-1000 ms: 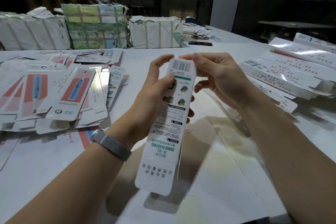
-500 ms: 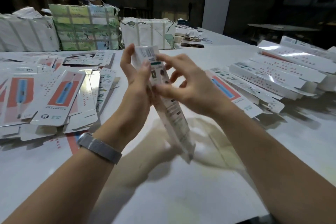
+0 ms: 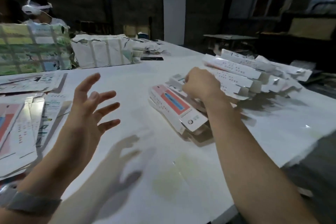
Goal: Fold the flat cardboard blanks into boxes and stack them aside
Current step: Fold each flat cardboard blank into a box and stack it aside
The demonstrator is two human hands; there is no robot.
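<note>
Boxes [image 3: 236, 76], long and white and already folded, lay heaped in a loose pile on the right side of the white table [image 3: 138, 82]. One box [image 3: 174, 107] with a red panel and a blue picture on its face lay at the near edge of that heap, angled toward the table's middle. The right hand [image 3: 200, 85] was over the heap just behind that box, knuckles up and fingers curled under; the back of the hand hid the fingertips, so I could not tell whether they gripped a box or only pressed on the pile. The left hand [image 3: 91, 107] hung in the air above the table with fingers spread apart and straight, holding nothing, its shadow falling on the tabletop below. A grey mesh watch band [image 3: 34, 205] circled the left wrist. Flat blanks [image 3: 23, 120], printed in white, red and blue, were spread in overlapping layers along the left side of the table, well apart from the folded heap. Farther back stood wrapped bundles, one green-patterned [image 3: 34, 49] and one white [image 3: 103, 51], with a dark phone [image 3: 151, 58] lying near them. Behind the green bundle sat another person [image 3: 41, 14] wearing a white headset. The scene was somewhat blurred by motion.
</note>
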